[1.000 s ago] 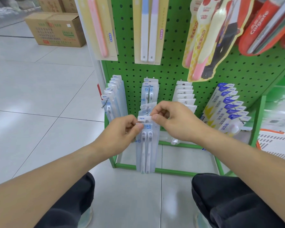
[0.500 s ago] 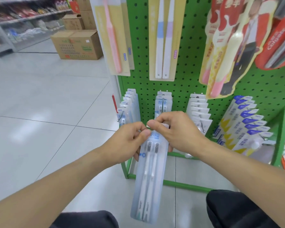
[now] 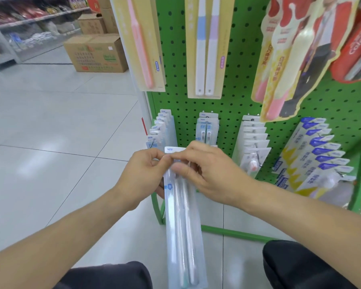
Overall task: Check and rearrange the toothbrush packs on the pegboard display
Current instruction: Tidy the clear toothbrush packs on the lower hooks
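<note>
Both hands, left hand (image 3: pixel 143 174) and right hand (image 3: pixel 213 174), pinch the top of a clear toothbrush pack (image 3: pixel 182 222) just below the pegboard's (image 3: pixel 238 97) middle hook; I judge its long body could swing and slip free.

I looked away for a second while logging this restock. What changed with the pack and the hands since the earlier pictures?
The clear toothbrush pack has come off the middle peg row toward the person, hanging lower in view. Left hand and right hand still pinch its top. The other hanging rows on the green pegboard look unchanged.
</note>
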`<state>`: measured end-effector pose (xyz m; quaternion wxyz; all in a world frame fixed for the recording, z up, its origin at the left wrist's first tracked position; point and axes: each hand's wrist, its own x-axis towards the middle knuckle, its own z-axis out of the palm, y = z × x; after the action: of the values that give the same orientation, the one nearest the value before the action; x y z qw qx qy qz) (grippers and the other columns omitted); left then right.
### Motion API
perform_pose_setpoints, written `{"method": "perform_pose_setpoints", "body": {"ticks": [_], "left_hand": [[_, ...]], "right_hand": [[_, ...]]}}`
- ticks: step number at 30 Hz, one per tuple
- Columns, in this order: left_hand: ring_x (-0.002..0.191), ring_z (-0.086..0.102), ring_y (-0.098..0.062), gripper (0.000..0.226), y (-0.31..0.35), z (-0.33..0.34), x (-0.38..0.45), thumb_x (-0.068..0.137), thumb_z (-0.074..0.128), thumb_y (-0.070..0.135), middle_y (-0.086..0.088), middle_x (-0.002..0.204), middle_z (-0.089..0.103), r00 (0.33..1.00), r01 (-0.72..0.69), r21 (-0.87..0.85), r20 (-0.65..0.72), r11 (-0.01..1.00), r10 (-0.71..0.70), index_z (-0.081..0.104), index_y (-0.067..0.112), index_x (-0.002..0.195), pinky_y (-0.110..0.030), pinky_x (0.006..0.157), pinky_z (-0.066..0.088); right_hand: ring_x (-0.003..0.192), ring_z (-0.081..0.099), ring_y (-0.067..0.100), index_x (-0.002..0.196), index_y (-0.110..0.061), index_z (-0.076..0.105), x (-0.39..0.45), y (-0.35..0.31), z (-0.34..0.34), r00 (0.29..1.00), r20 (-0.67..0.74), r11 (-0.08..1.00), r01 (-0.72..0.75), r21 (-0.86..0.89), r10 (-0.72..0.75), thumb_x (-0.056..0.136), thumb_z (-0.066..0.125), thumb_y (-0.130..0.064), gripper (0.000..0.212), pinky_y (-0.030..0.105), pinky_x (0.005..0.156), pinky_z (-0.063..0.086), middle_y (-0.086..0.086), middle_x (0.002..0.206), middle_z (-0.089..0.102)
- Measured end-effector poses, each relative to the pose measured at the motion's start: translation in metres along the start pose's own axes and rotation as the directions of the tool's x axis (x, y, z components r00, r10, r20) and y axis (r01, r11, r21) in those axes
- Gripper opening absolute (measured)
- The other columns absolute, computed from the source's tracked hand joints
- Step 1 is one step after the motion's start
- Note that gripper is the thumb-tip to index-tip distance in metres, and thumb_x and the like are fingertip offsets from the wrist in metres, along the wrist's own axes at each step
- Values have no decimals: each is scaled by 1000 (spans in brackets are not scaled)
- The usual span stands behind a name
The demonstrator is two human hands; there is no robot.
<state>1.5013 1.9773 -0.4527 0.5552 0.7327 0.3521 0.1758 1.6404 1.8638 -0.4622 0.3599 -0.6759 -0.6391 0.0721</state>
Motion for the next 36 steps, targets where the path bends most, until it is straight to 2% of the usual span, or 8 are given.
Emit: {"method": "perform_pose_setpoints", "body": {"ticks": [5,11,17,20,23,27,31,36], "left_hand": [[45,62,-21,28,5,-2,-4,104,51,24,-14,69,68,997,74,-163,8,984,-74,63,-1,98,-28,42,51],[65,65,-18,37,1,3,-5,108,38,32,-10,80,71,995,-40,11,96,999,39,72,19,103,-34,58,55],[66,52,-18,42,-4,0,-6,105,43,41,-10,75,58,969,-164,136,209,977,134,65,5,103,-37,64,46],[65,47,-16,37,-6,0,-9,106,42,34,-7,75,56,953,-229,228,251,946,170,64,6,98,-32,62,40],[67,50,-13,39,-6,1,-7,106,44,35,-7,78,58,956,-195,177,256,965,146,63,3,96,-28,63,42],[76,68,-19,28,0,1,-8,103,47,29,-9,90,74,948,-39,-61,314,997,56,65,10,113,-29,65,55],[89,73,-31,34,-1,-1,-9,96,53,33,-17,106,75,937,-25,-153,341,988,76,65,18,124,-45,78,60],[90,73,-31,30,4,-1,-6,106,46,27,-18,107,73,930,16,-206,363,978,61,62,13,127,-32,69,58]], "right_hand": [[77,61,7,128,-23,69,-1,2,-1,998,54,995,-49,82,44,86,79,-36,45,27,78,54,-5,100,58],[63,61,11,113,-17,77,-3,6,-6,998,-28,988,66,138,-62,74,88,-28,42,26,65,54,-1,84,53],[55,69,25,83,-11,80,-12,6,-6,976,-5,844,-188,502,220,50,97,-18,37,34,57,56,7,86,63],[53,70,28,76,-4,78,-15,3,-5,964,33,823,-244,513,265,56,95,-9,27,29,54,56,9,82,64],[54,70,30,79,-1,79,-15,2,-4,962,28,790,-241,564,273,69,89,-5,15,36,55,61,15,80,63],[54,69,28,87,-2,79,-9,5,-11,961,-26,817,-221,533,276,80,82,-5,9,37,56,61,10,81,62],[63,61,10,89,-15,81,-8,6,-16,984,-107,948,-104,300,142,78,86,-24,15,17,61,48,-4,82,64],[64,43,7,84,-19,78,-13,3,-19,968,-204,958,-86,275,145,66,93,-34,28,13,60,35,-6,82,50]]}}
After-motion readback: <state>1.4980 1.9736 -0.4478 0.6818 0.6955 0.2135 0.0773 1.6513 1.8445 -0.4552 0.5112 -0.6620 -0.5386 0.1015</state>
